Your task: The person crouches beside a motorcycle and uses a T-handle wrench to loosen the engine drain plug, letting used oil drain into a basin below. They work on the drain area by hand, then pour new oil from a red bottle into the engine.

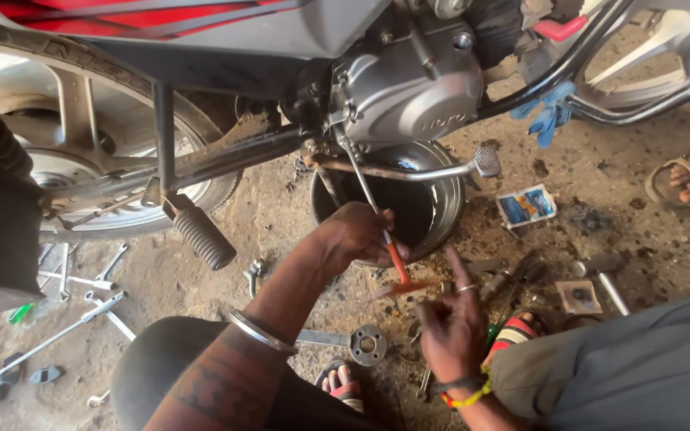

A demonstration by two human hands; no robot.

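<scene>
Fingers (377, 227) of my left hand (353, 235) are wrapped around the shaft of a T-handle wrench (377, 219), just above its orange grip (399, 267), so that hand is clenched on the tool. My right hand (453, 327) hangs just below and to the right of the orange grip, its fingers loose and spread, index raised, gripping nothing.

From my left fingers the steel shaft runs up and left to the underside of the motorcycle engine (409, 88), where its tip meets the casing; I cannot see the fastener itself. I judge the wrench to be stiff, fairly light and likely oily, so the shaft could slip in the hand; the orange grip and its crossbar look like the surer places to hold it.

Right behind my left fingers stands a dark drain pan (433, 211), with the silver brake pedal (485, 160) crossing above it. Left of them juts the ribbed rubber footpeg (201, 235). Beyond my right fingers, on the stained floor (624, 223), lie a small blue-and-white sachet (526, 205) and scattered sockets. Well to the left, spanners (81, 279) lie by the rear wheel (97, 128). Another person's sandalled foot (684, 182) rests at the far right.
</scene>
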